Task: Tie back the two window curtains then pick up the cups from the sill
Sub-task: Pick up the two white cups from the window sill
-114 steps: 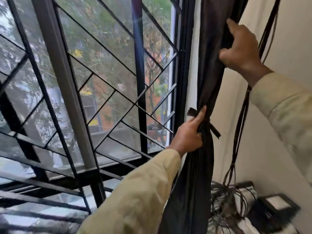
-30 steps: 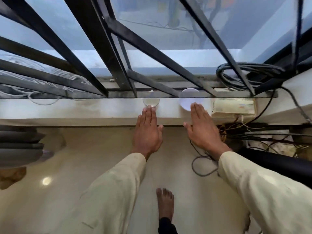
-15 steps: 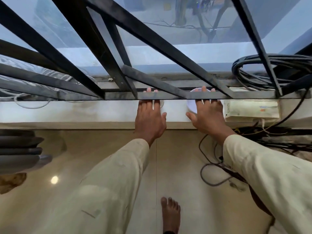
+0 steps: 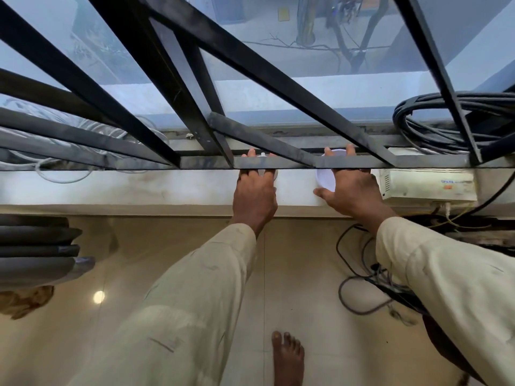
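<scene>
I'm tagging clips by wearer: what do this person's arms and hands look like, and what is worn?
Both arms wear long, loose sleeves of pale cream cloth, creased and faintly smudged, ending at the wrists: the left sleeve and the right sleeve. The left hand and right hand are bare; no glove, ring or watch shows on the parts in view.

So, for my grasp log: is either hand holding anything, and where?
Cannot tell: left hand lies over the small cup, right hand over the white cup, but the grille bar hides any grip.
</scene>
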